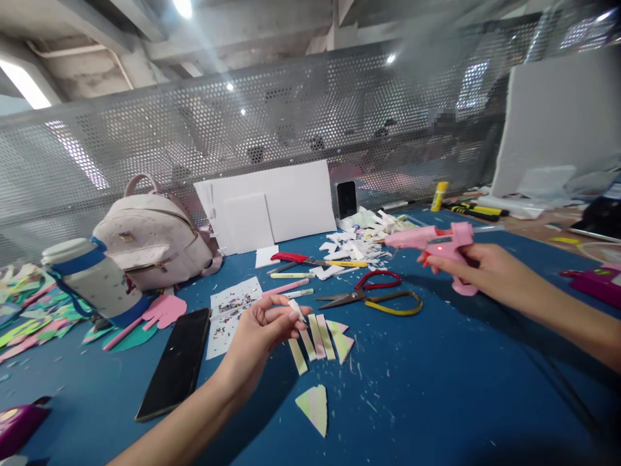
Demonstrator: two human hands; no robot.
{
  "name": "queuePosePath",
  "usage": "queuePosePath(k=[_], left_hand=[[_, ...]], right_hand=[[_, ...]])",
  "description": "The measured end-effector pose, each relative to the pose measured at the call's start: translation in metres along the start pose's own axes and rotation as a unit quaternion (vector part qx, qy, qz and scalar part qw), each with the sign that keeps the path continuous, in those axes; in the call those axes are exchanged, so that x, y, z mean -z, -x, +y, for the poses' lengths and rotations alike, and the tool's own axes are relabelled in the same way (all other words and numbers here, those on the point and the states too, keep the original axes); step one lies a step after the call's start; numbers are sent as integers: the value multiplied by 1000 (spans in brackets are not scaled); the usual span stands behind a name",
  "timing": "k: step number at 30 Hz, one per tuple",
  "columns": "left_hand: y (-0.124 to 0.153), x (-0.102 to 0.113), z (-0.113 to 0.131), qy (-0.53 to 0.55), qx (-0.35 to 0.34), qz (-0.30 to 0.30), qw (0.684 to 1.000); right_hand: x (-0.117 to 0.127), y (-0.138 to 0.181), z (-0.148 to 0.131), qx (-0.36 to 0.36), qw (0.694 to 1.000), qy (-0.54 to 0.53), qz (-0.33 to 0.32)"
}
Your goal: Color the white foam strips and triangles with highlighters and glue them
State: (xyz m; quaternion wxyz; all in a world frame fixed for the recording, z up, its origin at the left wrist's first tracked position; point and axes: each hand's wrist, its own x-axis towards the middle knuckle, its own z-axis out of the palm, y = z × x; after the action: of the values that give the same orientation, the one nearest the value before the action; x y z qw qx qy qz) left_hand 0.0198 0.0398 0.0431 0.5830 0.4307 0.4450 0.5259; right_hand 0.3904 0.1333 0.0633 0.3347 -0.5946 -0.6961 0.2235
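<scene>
Paper wedge [314,409]: lies flat on your blue tabletop [402,414] at 12 o'clock, nearest you of the cut paper.
Black phone [174,366]: face up at about 11 o'clock, to the left of your left forearm.
Paper strips [326,336]: pale green and pink, fanned side by side at 12 o'clock, just beyond the wedge.
Left hand [264,327]: just left of 12 o'clock; your thumb and fingers pinch a small white piece [295,309], held up by the near ends of your fingertips, above the strips' far ends.
Speckled white sheet [217,347]: strewn with dark bits, towards 11 o'clock, beside your left hand.
Scissors [359,294]: one handle red, one yellow, lying towards 12:30, points to the left.
Right hand [478,265]: at 1 o'clock, wrapped around the pink hot-glue gun [444,243], a finger at its red trigger; whether you are squeezing, I cannot tell.
Glue step: your gun's red light glows and its nozzle points left, well apart from the white piece, so you seem to be readying glue; your next move likely calls for bringing nozzle and piece together, keeping fingertips off the hot tip.
White offcuts [361,249]: heaped between 12 and 1 o'clock, beyond the scissors.
Tumbler [109,285] and backpack [155,236]: between 10 and 11 o'clock.
White board [303,200]: propped at 12 o'clock, before the perforated screen [291,123].
</scene>
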Motion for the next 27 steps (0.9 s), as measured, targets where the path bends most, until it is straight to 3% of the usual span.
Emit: queuePosePath(k=[7,13,22,27], left_hand=[[-12,11,-1,-91,-28,-3,995],[-55,0,3,-231,-108,-29,966],[-163,-51,-10,-452,-209,-92,862],[-204,-86,-23,-537,-260,-122,793]], right_hand=[[9,-19,52,-50,998,-4,40],[-1,-22,72,-53,996,-33,56],[0,-24,85,-44,991,-66,110],[4,-24,90,-28,987,-90,131]])
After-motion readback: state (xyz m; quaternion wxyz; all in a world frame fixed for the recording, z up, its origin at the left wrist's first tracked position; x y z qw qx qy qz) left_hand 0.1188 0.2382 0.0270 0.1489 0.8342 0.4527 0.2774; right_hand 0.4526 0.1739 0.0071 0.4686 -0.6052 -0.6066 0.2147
